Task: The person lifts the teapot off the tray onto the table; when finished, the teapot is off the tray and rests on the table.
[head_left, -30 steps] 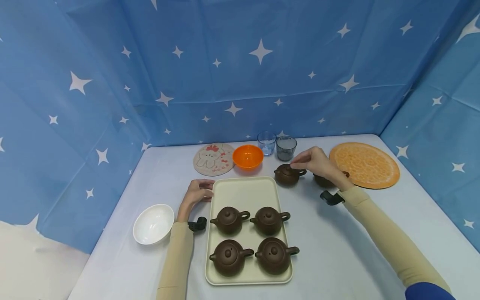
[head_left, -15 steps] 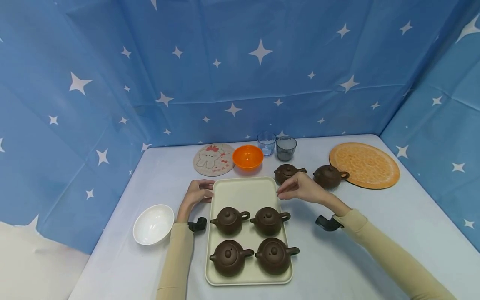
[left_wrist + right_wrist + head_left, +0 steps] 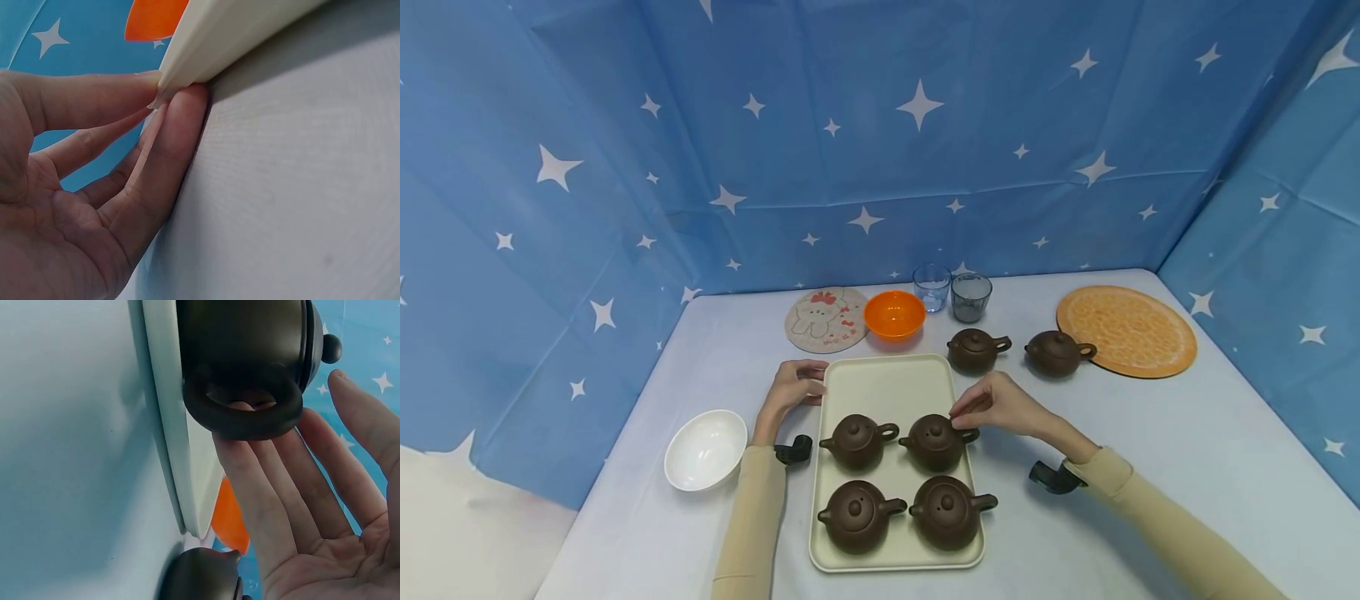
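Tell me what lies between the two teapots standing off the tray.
Only bare white tabletop separates the left teapot and right teapot; the head view shows it.

Place: it looks like a prepared recording corner; which room is around it, one cannot tell.
Blue cloth point(image 3: 820, 125): it rises behind the white table point(image 3: 1075, 517) and at both sides, printed with white stars; its creases show a hung fabric.
Lower left: here the cloth ends, and a pale surface point(image 3: 482, 542) is visible under it.
Wrist devices point(image 3: 1055, 477): small and black, one at each sleeve point(image 3: 1172, 521), which suggests recording equipment.
Tableware: brown teapots point(image 3: 861, 446), a cream tray point(image 3: 887, 385), two bowls point(image 3: 706, 450) and two glasses point(image 3: 971, 300) are of household kind, but the cloth speaks more for a staged setting than a kitchen.
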### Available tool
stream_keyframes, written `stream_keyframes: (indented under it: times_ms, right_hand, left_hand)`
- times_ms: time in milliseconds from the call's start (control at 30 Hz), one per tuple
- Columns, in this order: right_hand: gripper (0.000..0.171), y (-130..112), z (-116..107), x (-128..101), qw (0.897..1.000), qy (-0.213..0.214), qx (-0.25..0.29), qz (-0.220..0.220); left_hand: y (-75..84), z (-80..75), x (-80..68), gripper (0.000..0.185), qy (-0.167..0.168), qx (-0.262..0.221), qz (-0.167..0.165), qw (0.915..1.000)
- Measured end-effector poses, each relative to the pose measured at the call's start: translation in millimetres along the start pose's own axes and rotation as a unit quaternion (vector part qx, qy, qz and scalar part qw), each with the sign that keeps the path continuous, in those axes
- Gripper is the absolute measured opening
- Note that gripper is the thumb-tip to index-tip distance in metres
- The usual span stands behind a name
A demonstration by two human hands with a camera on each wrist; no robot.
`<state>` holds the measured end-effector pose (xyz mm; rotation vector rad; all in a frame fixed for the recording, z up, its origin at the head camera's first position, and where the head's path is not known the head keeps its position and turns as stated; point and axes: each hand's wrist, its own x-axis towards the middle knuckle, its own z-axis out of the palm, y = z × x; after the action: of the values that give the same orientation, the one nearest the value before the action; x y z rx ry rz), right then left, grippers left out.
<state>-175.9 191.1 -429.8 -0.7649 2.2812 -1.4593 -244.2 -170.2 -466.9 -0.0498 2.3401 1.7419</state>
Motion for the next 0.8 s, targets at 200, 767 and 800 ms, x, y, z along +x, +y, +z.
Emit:
stream_keyframes:
  times_ms: [200, 767, 800]
  right_hand:
    - [0.020, -0.3, 2.8, -5.2, 1.000, 0.015, -0.019, 0.002]
    - [0.014, 4.2, 8.5, -12.4, 0.997, 0.031, -0.065, 0.002]
    - [0.013, 4.2, 8.5, -12.5, 0.997, 0.032, -0.065, 0.003]
  left_hand:
    - [-0.4, -0.2, -0.2, 0.050, -0.003, -0.005, 0.001, 1.0000]
    - [-0.8, -0.1, 0.2, 0.050, -0.002, -0.005, -0.001, 1.0000]
    - [-0.7, -0.2, 0.2, 0.050, -0.002, -0.005, -0.001, 1.0000]
